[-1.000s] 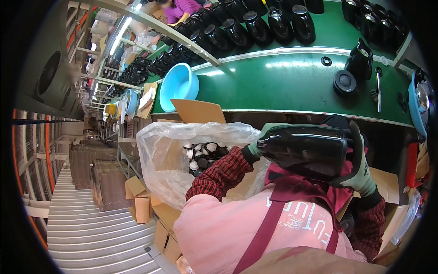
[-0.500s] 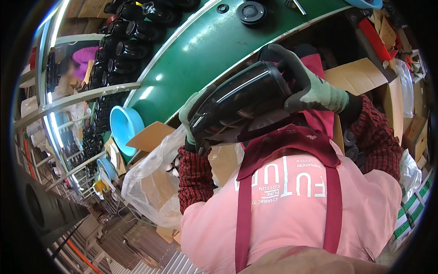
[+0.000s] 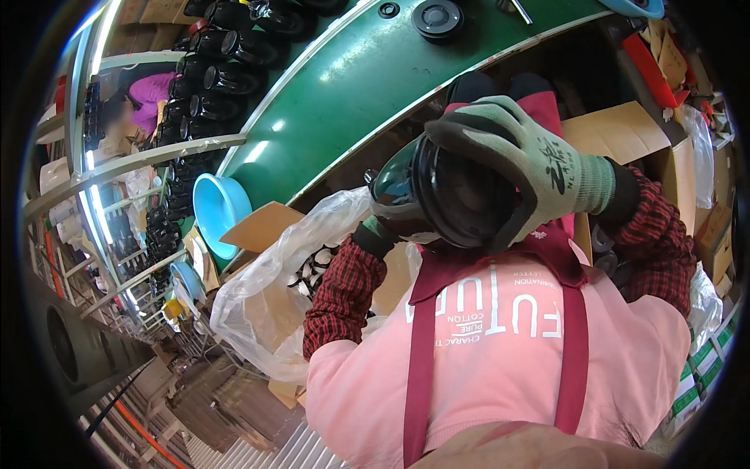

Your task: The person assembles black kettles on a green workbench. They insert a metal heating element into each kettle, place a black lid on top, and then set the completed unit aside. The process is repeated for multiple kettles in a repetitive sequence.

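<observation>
A glossy black jug-like vessel (image 3: 394, 187) is tilted in front of my chest, its round dark end turned toward my right. My right hand (image 3: 519, 156), in a grey-green knit glove with dark coated fingers, curls over that end and grips its rim. My left hand (image 3: 377, 234) holds the vessel from the other side. Only the glove's cuff and edge show there, and the vessel hides the fingers. A small shiny knob or spout (image 3: 370, 177) sticks out at the vessel's left side.
A green belt table (image 3: 336, 102) runs in front of me, with a black round lid-like part (image 3: 437, 20) and a small black ring (image 3: 388, 10) on it. Beyond stand several black vessels (image 3: 234, 78). A blue basin (image 3: 219, 207), a plastic-lined carton of small parts (image 3: 258, 301) and an open carton (image 3: 617, 129) flank me.
The vessel has turned from lying sideways to showing its round end. My right hand has moved over that end, and my left hand has slipped behind the vessel. More of the lined carton shows.
</observation>
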The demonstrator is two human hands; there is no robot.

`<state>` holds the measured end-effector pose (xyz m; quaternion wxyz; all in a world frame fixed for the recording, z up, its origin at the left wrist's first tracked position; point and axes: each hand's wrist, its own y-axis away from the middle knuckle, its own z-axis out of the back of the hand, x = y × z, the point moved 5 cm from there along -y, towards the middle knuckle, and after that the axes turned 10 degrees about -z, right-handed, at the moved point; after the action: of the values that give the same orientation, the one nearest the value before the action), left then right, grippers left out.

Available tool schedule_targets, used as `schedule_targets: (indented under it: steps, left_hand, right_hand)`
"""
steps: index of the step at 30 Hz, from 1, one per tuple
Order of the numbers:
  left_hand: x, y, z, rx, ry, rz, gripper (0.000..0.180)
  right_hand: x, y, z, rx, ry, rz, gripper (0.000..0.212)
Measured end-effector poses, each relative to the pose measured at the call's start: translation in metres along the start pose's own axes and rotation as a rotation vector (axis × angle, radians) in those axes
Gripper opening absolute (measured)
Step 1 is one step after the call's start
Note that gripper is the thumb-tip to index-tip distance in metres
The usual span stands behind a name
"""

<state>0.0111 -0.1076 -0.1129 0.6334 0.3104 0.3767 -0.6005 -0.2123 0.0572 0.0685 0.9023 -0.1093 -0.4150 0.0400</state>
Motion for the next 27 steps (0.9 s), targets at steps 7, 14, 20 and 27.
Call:
schedule_targets:
  steps: [7, 14, 20, 27]
  left_hand:
    - [0.073, 0.04, 0.014, -0.166, 1.234, 0.122, 0.059]
    - [-0.123, -0.041, 0.124, -0.183, -0.497, -0.459, 0.054]
    - [-0.063, -0.022, 0.114, -0.198, 0.046, -0.155, 0.048]
    - [0.083, 0.029, 0.009, -0.145, 0.271, 0.114, 0.074]
  right_hand:
    - [-0.04, 0.011, -0.013, -0.048, -0.403, -0.22, 0.146]
    - [-0.128, 0.067, -0.122, 0.082, -1.465, -0.93, 0.083]
    - [-0.107, 0.053, -0.058, 0.219, -1.219, -0.843, 0.089]
    - [-0.034, 0.0, 0.003, -0.205, -0.437, -0.207, 0.126]
